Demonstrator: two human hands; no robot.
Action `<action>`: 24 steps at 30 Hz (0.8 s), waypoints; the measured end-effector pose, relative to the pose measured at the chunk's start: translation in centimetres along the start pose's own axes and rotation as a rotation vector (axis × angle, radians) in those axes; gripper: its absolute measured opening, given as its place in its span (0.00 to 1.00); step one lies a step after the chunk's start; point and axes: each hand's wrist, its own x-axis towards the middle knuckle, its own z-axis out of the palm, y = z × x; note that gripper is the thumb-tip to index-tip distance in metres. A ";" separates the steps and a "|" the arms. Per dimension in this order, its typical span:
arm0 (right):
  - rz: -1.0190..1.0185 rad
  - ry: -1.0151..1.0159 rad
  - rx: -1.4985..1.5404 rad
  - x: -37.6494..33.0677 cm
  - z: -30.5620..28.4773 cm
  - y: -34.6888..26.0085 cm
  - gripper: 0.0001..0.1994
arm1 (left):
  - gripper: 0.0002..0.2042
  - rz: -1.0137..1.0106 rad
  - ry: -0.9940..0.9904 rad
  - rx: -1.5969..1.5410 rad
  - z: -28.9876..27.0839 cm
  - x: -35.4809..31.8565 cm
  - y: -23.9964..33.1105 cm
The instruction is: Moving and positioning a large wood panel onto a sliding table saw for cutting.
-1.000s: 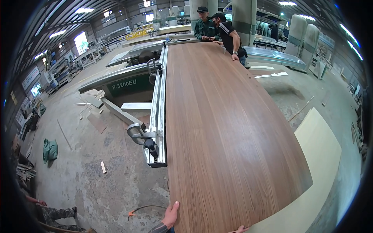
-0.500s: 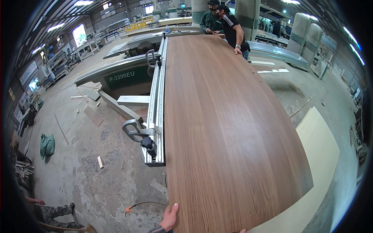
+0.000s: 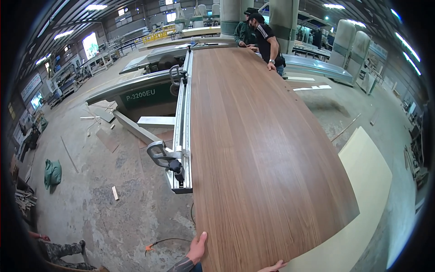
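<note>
A large brown wood-grain panel [image 3: 263, 149] stretches from my body to the far end of the saw table, its left side lying along a silver fence rail [image 3: 182, 118]. My left hand [image 3: 196, 249] grips the panel's near left edge, thumb on top and the other fingers hidden beneath. At the near edge, further right, my right hand [image 3: 273, 266] holds the board, only a thumb and part of the hand showing. Across from me, a person in a black shirt [image 3: 267, 43] rests a hand on the panel's far right edge. A second person in green [image 3: 244, 34] stands beside them.
The sliding table saw's dark green body [image 3: 147, 99] and a grey clamp handle [image 3: 158, 154] stand left of the panel. Pale boards [image 3: 369, 177] lie low at the right. Wood scraps, a green sack [image 3: 52, 174] and an orange-tipped cable [image 3: 149, 248] lie on the floor.
My view has shifted slightly, and the panel's near corner sits a little further left and higher. More of my right hand shows at the near edge. Both hands stay on the panel.
</note>
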 end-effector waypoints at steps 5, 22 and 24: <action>-0.009 -0.007 0.013 0.2 -0.8 0.7 0.38 | 0.26 -0.017 -0.015 0.007 0.2 0.0 0.2; -0.194 -0.109 -0.118 1.8 -1.4 1.7 0.38 | 0.31 0.058 -0.101 -0.035 -0.2 1.0 -0.6; -0.223 -0.144 -0.182 2.1 -1.8 2.0 0.38 | 0.33 0.085 -0.090 -0.020 -0.2 1.0 -0.8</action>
